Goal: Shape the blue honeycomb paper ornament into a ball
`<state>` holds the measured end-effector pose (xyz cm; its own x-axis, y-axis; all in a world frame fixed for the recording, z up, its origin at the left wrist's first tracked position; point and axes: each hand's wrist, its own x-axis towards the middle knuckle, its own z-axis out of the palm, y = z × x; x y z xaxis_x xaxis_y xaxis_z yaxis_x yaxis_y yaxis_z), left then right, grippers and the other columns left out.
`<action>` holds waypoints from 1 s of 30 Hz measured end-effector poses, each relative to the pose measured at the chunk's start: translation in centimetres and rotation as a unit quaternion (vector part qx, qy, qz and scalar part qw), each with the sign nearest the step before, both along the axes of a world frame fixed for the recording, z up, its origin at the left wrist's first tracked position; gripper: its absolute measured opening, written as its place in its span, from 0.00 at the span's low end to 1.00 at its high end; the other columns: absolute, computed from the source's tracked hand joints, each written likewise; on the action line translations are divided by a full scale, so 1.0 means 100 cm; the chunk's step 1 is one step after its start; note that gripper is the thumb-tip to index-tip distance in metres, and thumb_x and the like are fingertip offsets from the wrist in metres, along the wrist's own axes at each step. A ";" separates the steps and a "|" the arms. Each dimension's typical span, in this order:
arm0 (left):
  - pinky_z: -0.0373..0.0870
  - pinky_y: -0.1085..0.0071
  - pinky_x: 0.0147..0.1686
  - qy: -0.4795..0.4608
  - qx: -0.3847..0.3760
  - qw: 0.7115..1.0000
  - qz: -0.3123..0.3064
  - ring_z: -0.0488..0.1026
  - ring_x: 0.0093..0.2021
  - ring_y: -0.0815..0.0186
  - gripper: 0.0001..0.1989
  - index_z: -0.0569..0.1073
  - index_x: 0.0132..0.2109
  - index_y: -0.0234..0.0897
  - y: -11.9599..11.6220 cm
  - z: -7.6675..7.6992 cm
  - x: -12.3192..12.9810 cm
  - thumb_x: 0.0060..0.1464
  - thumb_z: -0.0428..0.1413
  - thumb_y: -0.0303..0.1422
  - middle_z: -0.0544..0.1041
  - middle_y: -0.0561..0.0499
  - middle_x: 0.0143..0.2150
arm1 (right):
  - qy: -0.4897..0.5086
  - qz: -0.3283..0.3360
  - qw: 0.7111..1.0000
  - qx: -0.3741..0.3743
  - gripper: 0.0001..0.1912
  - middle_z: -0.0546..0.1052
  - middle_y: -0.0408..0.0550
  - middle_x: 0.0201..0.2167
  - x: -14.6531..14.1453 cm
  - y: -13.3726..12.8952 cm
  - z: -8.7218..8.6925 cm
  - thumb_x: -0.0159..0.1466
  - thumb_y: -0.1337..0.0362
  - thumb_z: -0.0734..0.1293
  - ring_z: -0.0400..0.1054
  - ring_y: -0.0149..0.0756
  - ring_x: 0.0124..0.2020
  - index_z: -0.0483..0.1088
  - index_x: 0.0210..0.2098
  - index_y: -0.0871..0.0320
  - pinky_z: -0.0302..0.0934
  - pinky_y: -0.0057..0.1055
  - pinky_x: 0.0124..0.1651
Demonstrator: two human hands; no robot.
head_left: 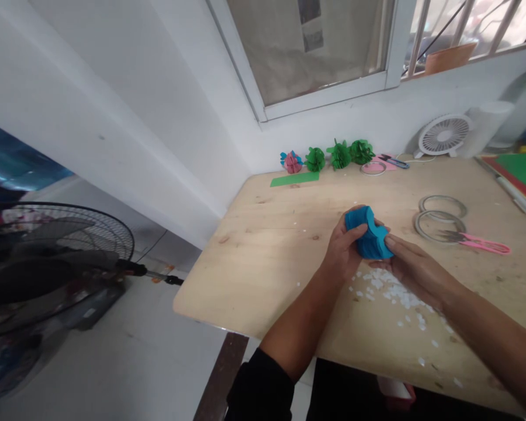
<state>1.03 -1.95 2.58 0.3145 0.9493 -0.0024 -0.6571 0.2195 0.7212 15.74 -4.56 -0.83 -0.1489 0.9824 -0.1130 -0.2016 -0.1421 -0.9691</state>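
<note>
Together, your left hand (344, 248) and right hand (414, 266) were clamped on the blue folded-paper ball (369, 234), held just above the wooden table (267, 251), forearms angled inward, white paper scraps (390, 289) scattered beneath your wrists.

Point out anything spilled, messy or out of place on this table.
Small white paper scraps lie scattered over the wooden table, thickest just below the hands, with strays toward the near edge. Both the left hand and right hand hold a blue paper ball. Nothing else stands out.
</note>
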 end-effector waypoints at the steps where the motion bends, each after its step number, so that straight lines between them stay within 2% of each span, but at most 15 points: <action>1: 0.69 0.54 0.52 -0.002 0.003 1.000 -0.005 0.78 0.49 0.50 0.28 0.72 0.50 0.42 -0.001 0.001 0.000 0.41 0.69 0.40 0.78 0.51 0.36 | 0.006 0.004 1.000 0.001 0.21 0.82 0.49 0.45 -0.001 0.000 0.000 0.61 0.45 0.70 0.76 0.45 0.44 0.78 0.48 0.49 0.75 0.43 0.43; 8: 0.68 0.50 0.54 0.016 0.020 1.000 0.005 0.78 0.51 0.47 0.30 0.71 0.53 0.42 -0.004 0.006 -0.001 0.42 0.68 0.40 0.79 0.49 0.37 | 0.020 -0.001 1.000 0.002 0.22 0.82 0.52 0.44 -0.003 0.000 -0.002 0.60 0.46 0.72 0.76 0.45 0.44 0.79 0.47 0.52 0.74 0.44 0.45; 13: 0.69 0.56 0.52 0.025 0.029 0.999 0.017 0.77 0.50 0.51 0.31 0.72 0.52 0.41 -0.002 0.002 0.000 0.41 0.69 0.42 0.80 0.48 0.39 | 0.037 -0.013 0.999 -0.010 0.22 0.82 0.53 0.46 -0.004 -0.001 -0.003 0.59 0.47 0.73 0.76 0.45 0.45 0.78 0.46 0.53 0.72 0.43 0.45; 16: 0.68 0.59 0.52 0.039 0.023 0.998 0.035 0.75 0.52 0.53 0.31 0.74 0.51 0.41 0.000 -0.001 0.001 0.39 0.71 0.44 0.80 0.47 0.43 | 0.038 -0.045 0.998 -0.007 0.24 0.82 0.52 0.45 -0.005 0.000 -0.004 0.56 0.47 0.75 0.76 0.46 0.45 0.77 0.48 0.52 0.72 0.44 0.46; 20: 0.67 0.60 0.55 0.055 0.022 0.997 0.048 0.74 0.52 0.55 0.34 0.75 0.50 0.40 0.002 -0.003 0.000 0.36 0.73 0.47 0.79 0.47 0.44 | 0.021 -0.091 0.996 0.003 0.29 0.83 0.49 0.38 -0.004 0.001 -0.004 0.52 0.47 0.77 0.76 0.46 0.43 0.76 0.50 0.50 0.70 0.44 0.49; 23: 0.66 0.60 0.55 0.067 0.021 0.997 0.044 0.74 0.49 0.57 0.37 0.75 0.52 0.40 0.004 -0.005 -0.001 0.34 0.73 0.48 0.78 0.48 0.42 | -0.001 -0.111 0.994 0.008 0.30 0.82 0.46 0.33 -0.003 0.000 -0.001 0.51 0.47 0.78 0.76 0.45 0.41 0.76 0.51 0.49 0.71 0.41 0.46; 27: 0.66 0.63 0.51 0.083 0.014 0.995 0.045 0.73 0.45 0.61 0.39 0.75 0.52 0.41 0.005 -0.008 0.001 0.31 0.75 0.46 0.76 0.50 0.41 | -0.026 -0.126 0.991 0.023 0.28 0.82 0.45 0.35 -0.004 -0.004 0.004 0.54 0.46 0.76 0.75 0.41 0.39 0.76 0.50 0.49 0.71 0.38 0.45; 30: 0.66 0.66 0.47 0.064 -0.005 0.996 0.056 0.72 0.41 0.64 0.37 0.75 0.51 0.41 0.005 -0.009 0.003 0.30 0.75 0.42 0.75 0.53 0.39 | -0.029 -0.110 0.993 0.021 0.24 0.82 0.45 0.41 -0.005 -0.005 0.005 0.56 0.46 0.74 0.75 0.40 0.43 0.77 0.49 0.48 0.71 0.36 0.47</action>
